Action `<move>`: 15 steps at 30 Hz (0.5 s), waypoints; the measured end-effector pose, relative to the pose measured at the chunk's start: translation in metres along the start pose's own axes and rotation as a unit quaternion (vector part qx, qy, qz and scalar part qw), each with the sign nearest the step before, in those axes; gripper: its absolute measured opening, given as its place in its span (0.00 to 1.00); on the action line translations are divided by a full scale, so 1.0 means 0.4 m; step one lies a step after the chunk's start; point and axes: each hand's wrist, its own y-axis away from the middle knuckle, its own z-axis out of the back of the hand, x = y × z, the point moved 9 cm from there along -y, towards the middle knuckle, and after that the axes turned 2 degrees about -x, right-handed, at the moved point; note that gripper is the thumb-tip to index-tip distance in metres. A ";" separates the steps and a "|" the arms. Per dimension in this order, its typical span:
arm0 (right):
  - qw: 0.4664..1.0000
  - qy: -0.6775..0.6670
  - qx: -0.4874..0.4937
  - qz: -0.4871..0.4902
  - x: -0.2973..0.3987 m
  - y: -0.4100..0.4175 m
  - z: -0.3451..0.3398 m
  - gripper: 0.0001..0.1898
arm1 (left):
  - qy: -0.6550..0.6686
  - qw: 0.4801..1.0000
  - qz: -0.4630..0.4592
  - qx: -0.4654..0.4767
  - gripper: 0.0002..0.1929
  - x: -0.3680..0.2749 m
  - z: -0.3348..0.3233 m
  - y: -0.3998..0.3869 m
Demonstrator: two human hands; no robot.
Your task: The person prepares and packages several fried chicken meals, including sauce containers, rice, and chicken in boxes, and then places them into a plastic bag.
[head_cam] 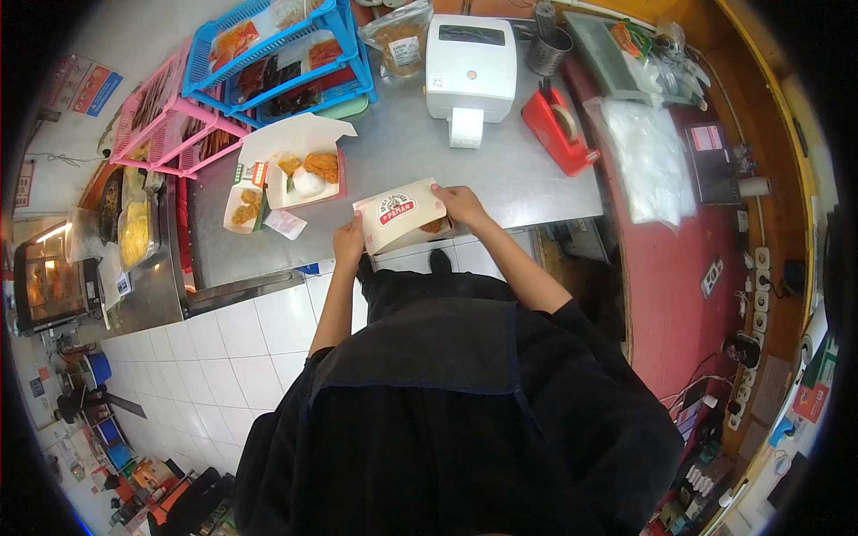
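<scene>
Both my hands hold a printed cardboard food box (394, 209) at the near edge of the steel counter (402, 144). My left hand (348, 240) grips its left end, and my right hand (461, 205) has the upper right corner of the lid. The lid lies over the box, with fried food (434, 226) showing at the gap on the near right side. To the left stands an open cardboard box (305, 194) with fried chicken (322, 166) and a white wrapped mound (309, 181). Beside it are a smaller open box of fried pieces (247, 208) and a paper slip (286, 224).
A white label printer (469, 63) and a red tape dispenser (558, 130) stand beyond my hands. Blue (281, 60) and pink racks (177, 127) hold packets at the back left. Clear plastic bags (643, 161) lie on the red counter (670, 288) at right.
</scene>
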 end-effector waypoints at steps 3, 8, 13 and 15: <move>0.990 0.069 -0.106 0.068 0.021 0.017 0.009 0.23 | -0.121 0.985 -0.118 -0.043 0.23 0.017 0.013 -0.038; 0.997 -0.054 -0.048 0.033 -0.020 -0.007 -0.035 0.20 | -0.048 0.991 -0.116 -0.055 0.27 0.040 0.005 -0.079; 0.939 0.136 -0.240 0.206 0.043 0.055 -0.025 0.18 | -0.193 0.964 -0.134 -0.126 0.32 0.006 -0.038 -0.049; 0.937 0.131 -0.237 0.221 0.032 0.055 -0.018 0.18 | -0.174 0.938 -0.251 -0.162 0.29 -0.039 -0.041 -0.008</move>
